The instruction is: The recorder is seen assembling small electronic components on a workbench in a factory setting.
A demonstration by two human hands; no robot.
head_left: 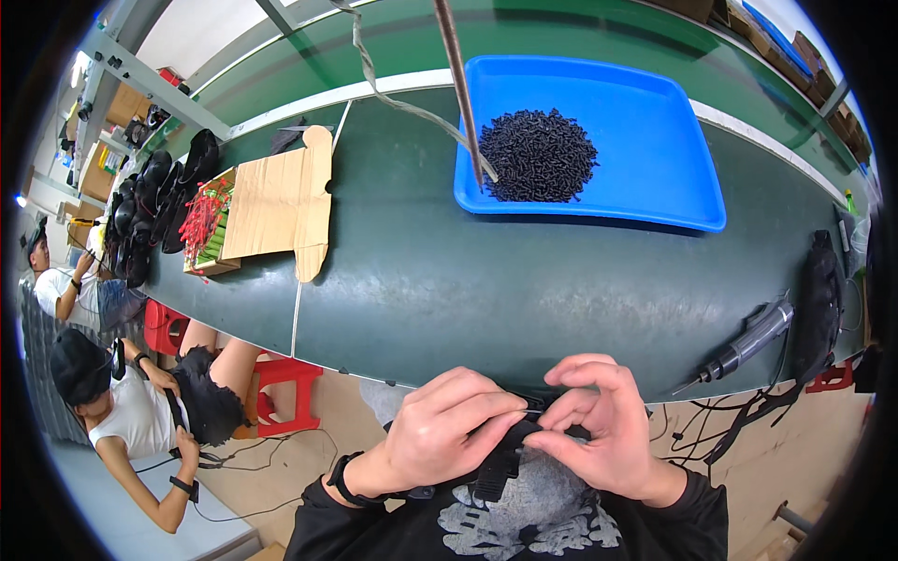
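Note:
In front of my chest, just off the table's near edge, both hands work close together. My left hand (444, 432) is closed, its thumb and forefinger pinched at a thin shiny pin-like piece (532, 410). A black strap-like piece (498, 470) with a ribbed end hangs beneath the fingers. My right hand (606, 432) is curled, with its thumb and bent fingers closed on the upper part of this black piece; its forefinger is raised in an arch. My fingers hide much of the piece.
A blue tray (645, 159) holds a heap of small black screw-like parts (538, 154). To the right lie an electric screwdriver (748, 341) and a black bundle (817, 309). At left stands a cardboard box of red-and-green sticks (210, 224). Two people sit at far left.

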